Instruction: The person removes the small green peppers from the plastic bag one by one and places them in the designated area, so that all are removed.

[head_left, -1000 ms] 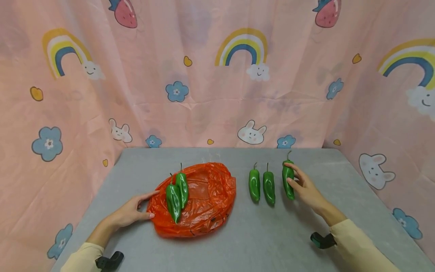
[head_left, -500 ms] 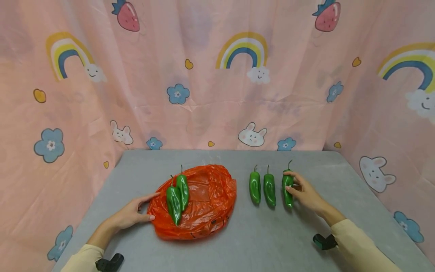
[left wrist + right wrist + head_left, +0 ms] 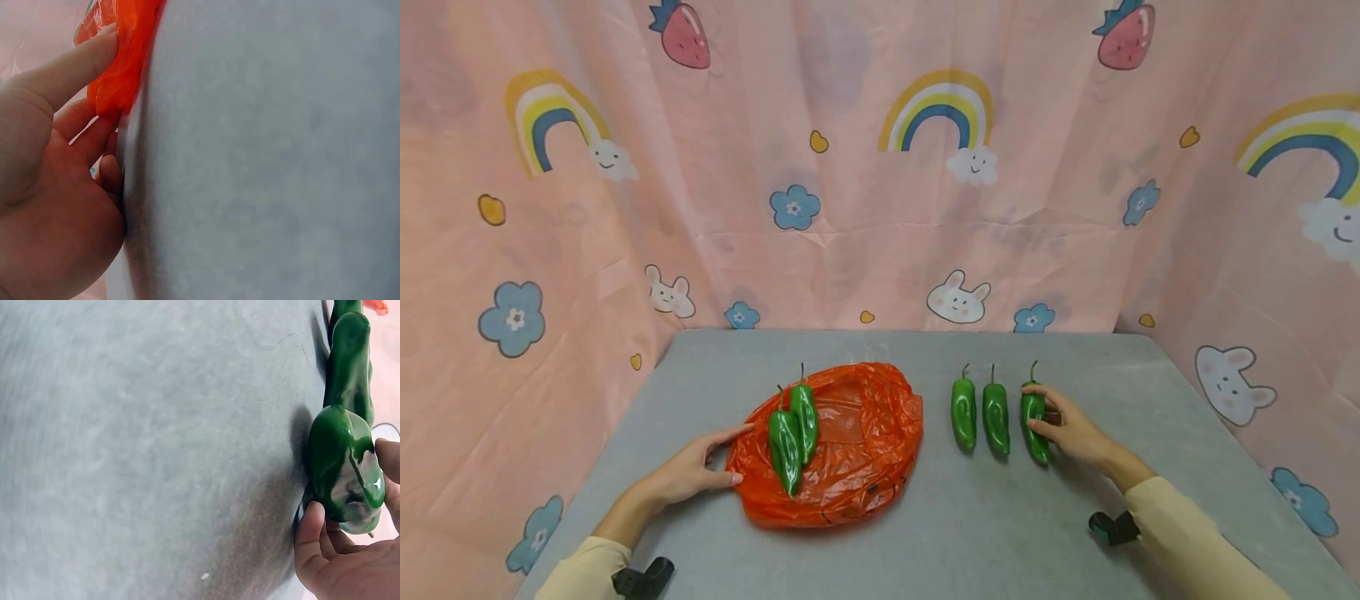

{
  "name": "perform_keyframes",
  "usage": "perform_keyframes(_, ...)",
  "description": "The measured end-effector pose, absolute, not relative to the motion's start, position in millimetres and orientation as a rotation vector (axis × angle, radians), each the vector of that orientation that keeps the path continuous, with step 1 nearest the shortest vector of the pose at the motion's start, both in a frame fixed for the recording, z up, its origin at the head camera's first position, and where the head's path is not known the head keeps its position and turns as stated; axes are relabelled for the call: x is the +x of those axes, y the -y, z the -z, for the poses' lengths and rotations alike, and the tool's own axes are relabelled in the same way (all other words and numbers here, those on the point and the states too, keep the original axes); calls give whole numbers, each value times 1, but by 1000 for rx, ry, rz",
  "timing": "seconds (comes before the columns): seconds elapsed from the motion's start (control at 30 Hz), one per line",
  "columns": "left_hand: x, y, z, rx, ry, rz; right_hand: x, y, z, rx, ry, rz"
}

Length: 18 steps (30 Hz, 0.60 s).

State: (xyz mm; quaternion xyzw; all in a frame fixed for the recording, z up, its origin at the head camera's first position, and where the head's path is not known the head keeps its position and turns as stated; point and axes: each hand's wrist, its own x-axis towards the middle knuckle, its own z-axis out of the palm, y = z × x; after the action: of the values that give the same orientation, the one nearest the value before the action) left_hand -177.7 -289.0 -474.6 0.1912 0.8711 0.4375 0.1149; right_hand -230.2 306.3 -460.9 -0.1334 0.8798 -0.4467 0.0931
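Note:
My left hand [image 3: 688, 475] holds the left edge of a red plastic bag [image 3: 876, 446], which lies spread on the table. In the left wrist view, the bag [image 3: 128, 62] passes between thumb and fingers. Two green peppers [image 3: 786, 454] rest side by side on the bag's left part, stems pointing away. On the right, my right hand [image 3: 1071, 429] grips another green pepper [image 3: 1032, 408] from its right side. Seen from the right wrist, thumb and fingers flank this pepper [image 3: 340, 465], close over the table. Left of it lie two more green peppers [image 3: 963, 414], roughly parallel.
The grey table [image 3: 940, 533] ends at a pink cloth curtain [image 3: 865, 242] printed with rainbows, rabbits and flowers, which surrounds its back and sides. Dark wrist devices [image 3: 1112, 528] stick out below both sleeves.
My right hand has moved its pepper nearer to me and slightly left, into line with the two beside it. The left hand and the bag have stayed in place.

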Motion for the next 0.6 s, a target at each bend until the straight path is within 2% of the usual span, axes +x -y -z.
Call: perform_keyframes(0.6,-180,289,475,548,-2562,-1242,-231,-300,463,-431,-2619,1273)
